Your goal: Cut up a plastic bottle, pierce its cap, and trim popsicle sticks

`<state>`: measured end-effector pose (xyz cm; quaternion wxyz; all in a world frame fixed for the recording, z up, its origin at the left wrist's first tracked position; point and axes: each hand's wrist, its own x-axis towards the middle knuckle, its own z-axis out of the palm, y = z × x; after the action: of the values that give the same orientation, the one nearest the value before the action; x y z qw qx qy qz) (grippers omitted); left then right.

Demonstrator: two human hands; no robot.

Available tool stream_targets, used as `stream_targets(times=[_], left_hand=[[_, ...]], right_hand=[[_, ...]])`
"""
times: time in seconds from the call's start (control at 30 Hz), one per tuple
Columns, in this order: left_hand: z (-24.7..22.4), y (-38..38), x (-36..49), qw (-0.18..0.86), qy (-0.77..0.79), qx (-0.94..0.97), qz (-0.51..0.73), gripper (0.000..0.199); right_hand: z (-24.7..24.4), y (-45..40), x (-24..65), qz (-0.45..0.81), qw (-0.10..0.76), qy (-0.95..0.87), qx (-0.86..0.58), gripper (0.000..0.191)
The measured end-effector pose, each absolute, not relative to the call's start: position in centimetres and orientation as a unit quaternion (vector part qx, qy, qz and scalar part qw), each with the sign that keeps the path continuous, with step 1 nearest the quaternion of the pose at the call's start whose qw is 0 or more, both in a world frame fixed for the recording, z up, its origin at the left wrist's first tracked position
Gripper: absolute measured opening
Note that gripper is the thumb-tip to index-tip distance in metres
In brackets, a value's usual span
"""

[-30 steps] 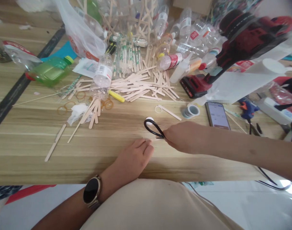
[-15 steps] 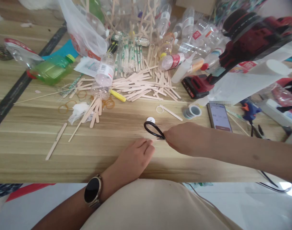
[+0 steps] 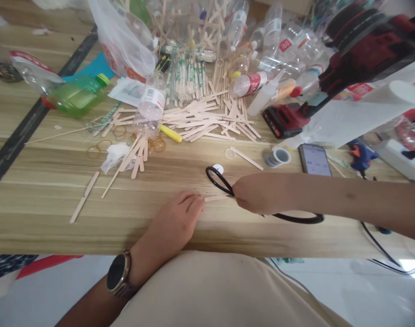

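Observation:
My right hand (image 3: 253,193) is closed around black-handled scissors (image 3: 217,179). One teardrop loop sticks out to the left of the fist and another dark curve shows below the wrist; the blades are mostly hidden. Beneath them a flat wooden craft stick (image 3: 214,198) lies on the table, its right end going under the right hand. Against its left end my left hand (image 3: 175,218) rests palm down, with bent fingers pressed together at the stick; the fingertips are partly hidden. Just behind the scissors' loop is a small white disc (image 3: 218,168).
A heap of craft sticks (image 3: 200,120) lies ahead, with several plastic bottles behind. A red-black power tool (image 3: 289,119) stands at the right, near a spool (image 3: 277,157), a phone (image 3: 315,160) and a blue glue gun (image 3: 362,154). A loose stick (image 3: 85,197) lies left.
My left hand has slid left and slightly toward me, baring more of the craft stick. The scissors have turned, so a second black curve now shows under my right wrist. The view has shifted slightly.

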<state>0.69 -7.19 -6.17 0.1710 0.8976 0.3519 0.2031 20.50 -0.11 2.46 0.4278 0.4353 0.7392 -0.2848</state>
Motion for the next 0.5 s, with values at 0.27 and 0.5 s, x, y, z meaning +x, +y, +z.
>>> stream_targets(times=[0.27,0.5], left_hand=[[-7.0,-6.9,3.0,0.155,0.264,0.939,0.154,0.025],[-6.9,-6.7,3.6,0.166,0.265,0.942,0.123,0.022]], right_hand=[[3.7,0.6,20.0,-0.314,0.456,0.700,0.450,0.030],[4.0,1.2,21.7,-0.287,0.421,0.723,0.467,0.030]])
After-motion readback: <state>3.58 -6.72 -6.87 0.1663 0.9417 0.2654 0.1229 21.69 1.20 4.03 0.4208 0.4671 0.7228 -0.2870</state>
